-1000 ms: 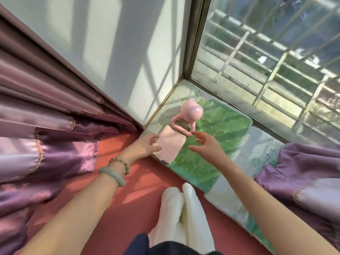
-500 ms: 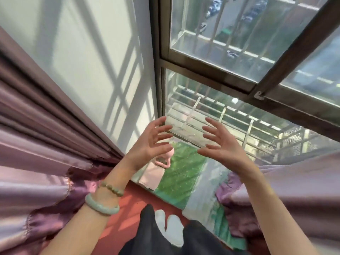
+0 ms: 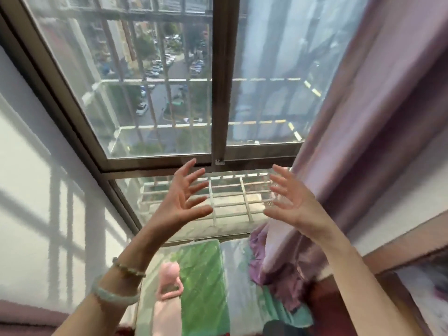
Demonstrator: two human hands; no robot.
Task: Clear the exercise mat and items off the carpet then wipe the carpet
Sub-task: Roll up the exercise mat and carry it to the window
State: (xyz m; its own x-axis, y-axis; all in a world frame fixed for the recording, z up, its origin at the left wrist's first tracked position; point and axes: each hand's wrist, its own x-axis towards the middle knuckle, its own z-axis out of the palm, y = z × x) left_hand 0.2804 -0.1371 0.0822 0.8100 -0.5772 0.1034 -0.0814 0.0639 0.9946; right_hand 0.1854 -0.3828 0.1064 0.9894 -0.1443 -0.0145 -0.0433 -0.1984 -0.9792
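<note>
The left hand (image 3: 180, 204) and right hand (image 3: 293, 204) hover empty, fingers spread, before the window (image 3: 157, 93) — the green mat (image 3: 203, 275) and pink exercise tool (image 3: 169, 280) lie well below, so reaching down unsighted could knock the tool aside.

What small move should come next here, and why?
Probably lower both hands to the green mat. The left hand and right hand hang spread and empty before the window, while the pink exercise tool and pink pad lie on it, not yet cleared.
</note>
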